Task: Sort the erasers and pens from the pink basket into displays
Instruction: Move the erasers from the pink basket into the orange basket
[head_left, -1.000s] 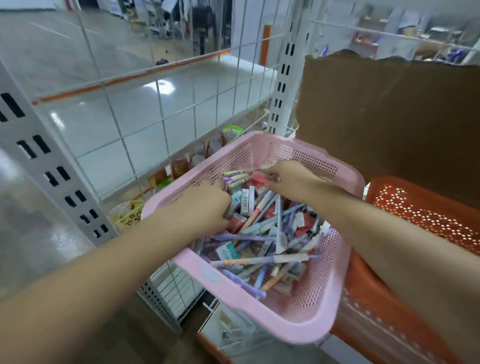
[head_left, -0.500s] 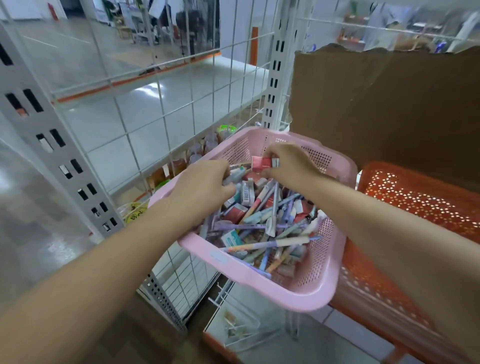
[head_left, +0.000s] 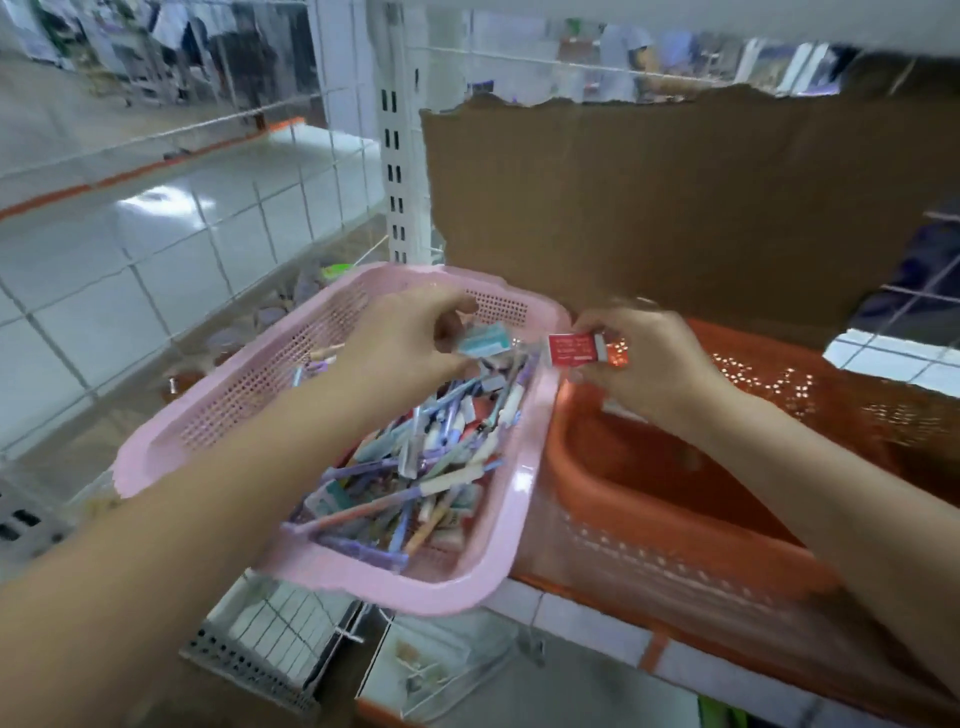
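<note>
Pink basket (head_left: 249, 400) sits tilted at the shelf edge, loaded with mixed pens (head_left: 415, 467) and small packets.

Change since half a second ago: both hands are now lifted off the pile.
- Right hand (head_left: 660, 364) pinches a red eraser (head_left: 574, 349) between thumb and fingertips. It has carried the eraser past the basket's 2 o'clock rim.
- Left hand (head_left: 410, 338) pinches a teal eraser (head_left: 485, 340) over the far end of the pile, at 12 o'clock.

Surroundings:
- Orange basket (head_left: 649, 499) touches the pink one at 3 o'clock.
- Torn cardboard sheet (head_left: 649, 208) stands behind both at 1 o'clock, closing off that side.
- White wire grid (head_left: 208, 234) runs from 9 to 11 o'clock, with a slotted upright (head_left: 397, 182) at 12.
- Clear tray (head_left: 441, 670) lies below at 6 o'clock; its contents are blurred
</note>
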